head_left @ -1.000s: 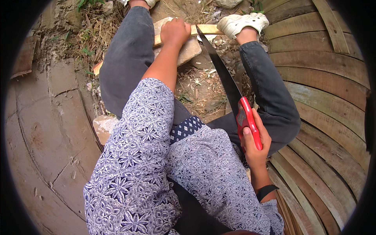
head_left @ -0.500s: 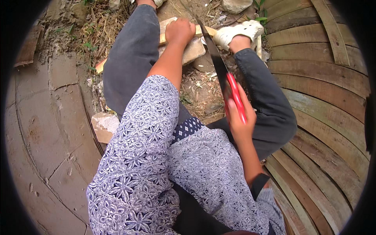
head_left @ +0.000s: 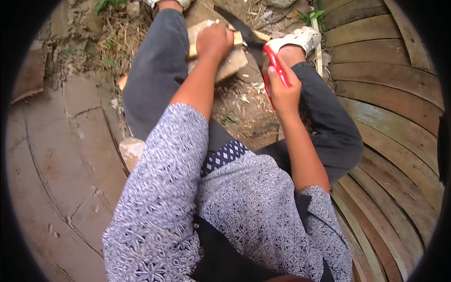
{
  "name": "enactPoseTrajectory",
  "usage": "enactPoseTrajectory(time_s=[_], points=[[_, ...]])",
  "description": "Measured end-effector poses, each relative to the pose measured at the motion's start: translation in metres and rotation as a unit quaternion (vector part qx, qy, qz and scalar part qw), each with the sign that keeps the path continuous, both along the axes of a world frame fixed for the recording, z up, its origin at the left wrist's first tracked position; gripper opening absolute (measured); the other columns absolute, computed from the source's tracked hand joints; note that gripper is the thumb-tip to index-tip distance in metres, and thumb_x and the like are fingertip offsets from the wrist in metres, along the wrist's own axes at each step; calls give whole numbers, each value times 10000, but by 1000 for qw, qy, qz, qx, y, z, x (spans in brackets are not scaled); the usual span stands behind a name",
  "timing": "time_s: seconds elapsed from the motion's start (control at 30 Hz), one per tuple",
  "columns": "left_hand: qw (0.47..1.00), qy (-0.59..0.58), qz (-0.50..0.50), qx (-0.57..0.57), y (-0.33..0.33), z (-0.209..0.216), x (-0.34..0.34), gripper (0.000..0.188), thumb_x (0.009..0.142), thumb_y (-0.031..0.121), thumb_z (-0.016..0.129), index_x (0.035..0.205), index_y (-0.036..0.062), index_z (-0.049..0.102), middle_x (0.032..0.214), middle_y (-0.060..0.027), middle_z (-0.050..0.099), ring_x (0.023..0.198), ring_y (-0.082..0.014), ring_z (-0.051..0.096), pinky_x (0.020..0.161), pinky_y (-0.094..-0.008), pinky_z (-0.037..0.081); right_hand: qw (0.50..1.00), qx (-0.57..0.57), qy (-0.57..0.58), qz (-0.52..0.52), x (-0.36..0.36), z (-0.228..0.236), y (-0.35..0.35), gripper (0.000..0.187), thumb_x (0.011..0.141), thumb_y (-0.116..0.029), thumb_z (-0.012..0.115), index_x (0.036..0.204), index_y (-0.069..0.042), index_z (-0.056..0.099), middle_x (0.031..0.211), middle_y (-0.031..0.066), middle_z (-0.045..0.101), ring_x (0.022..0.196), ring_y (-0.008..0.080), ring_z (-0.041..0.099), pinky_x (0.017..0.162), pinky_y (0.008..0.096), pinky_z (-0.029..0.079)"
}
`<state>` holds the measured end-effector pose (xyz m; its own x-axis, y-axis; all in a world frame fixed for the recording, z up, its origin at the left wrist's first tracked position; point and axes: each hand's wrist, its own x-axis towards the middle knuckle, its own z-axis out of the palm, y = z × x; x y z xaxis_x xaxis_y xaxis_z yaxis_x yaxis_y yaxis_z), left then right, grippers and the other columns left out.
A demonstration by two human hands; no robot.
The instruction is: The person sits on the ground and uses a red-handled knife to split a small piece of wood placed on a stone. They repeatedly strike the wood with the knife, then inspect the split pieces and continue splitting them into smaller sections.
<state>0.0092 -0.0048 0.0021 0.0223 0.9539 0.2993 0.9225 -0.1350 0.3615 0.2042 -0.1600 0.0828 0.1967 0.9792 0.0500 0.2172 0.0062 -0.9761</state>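
Head view: sawing seems in hand. The left hand's (head_left: 214, 41) fingers curl tightly over a wooden strip (head_left: 238, 39) on a stone block (head_left: 232, 64); the right hand's (head_left: 284, 89) wrap the saw (head_left: 255, 50), blade crossing the strip. Another stroke calls for steady pinning.

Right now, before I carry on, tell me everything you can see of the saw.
The hand saw has a long, dark, metal-looking blade and a glossy red handle, perhaps plastic. The right hand grips the handle near the white shoe. The blade points away and to the left, narrowing toward its tip, and crosses the pale wooden strip, which shows on both sides. Its teeth and the cut's depth can't be made out.
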Motion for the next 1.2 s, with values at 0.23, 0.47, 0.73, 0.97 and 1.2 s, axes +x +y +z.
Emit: enactPoseTrajectory(time_s=[0.23, 0.47, 0.73, 0.97, 1.2], points=[[996, -44, 77, -29, 1, 9, -10, 292, 893, 307, 538, 928, 62, 691, 1038, -145, 695, 989, -361, 650, 849, -510, 500, 986, -105, 114, -58, 66, 59, -79, 477, 990, -138, 673, 1431, 5, 559, 1003, 43, 697, 717, 56, 593, 620, 218, 482], [973, -190, 77, -109, 38, 26, -40, 353, 916, 324, 527, 1065, 59, 707, 1098, -198, 713, 1042, -371, 668, 911, -432, 509, 979, 11, 169, -110, 131, 119, -123, 577, 1064, -232, 500, 1521, 93, 362, 558, -58, 385, 469, 40, 353, 484, 240, 377], [952, -265, -97, 118, 42, 97, -11, 236, 975, 218, 576, 962, -5, 652, 875, -143, 667, 806, -278, 617, 760, -389, 484, 976, 62, -28, -208, 240, 174, -130, 627, 1051, -348, 539, 1468, 110, 444, 769, 24, 572, 617, 83, 525, 544, 220, 415], [966, 94, -222, -97, 32, 8, 83, 333, 899, 252, 639, 1156, 41, 635, 1131, -175, 671, 1088, -370, 644, 936, -479, 517, 964, 4, -105, -246, 281, 136, -129, 468, 1049, -325, 575, 1405, -23, 606, 965, 25, 671, 869, 107, 605, 808, 263, 514], [910, 303, -150, -241, 68, -51, 91, 403, 890, 263, 647, 1238, 61, 623, 1222, -185, 680, 1117, -391, 663, 964, -485, 529, 952, -100, -50, -285, 273, 53, -204, 500, 1041, -353, 601, 1415, -21, 592, 994, 24, 692, 844, 93, 598, 765, 242, 506]])
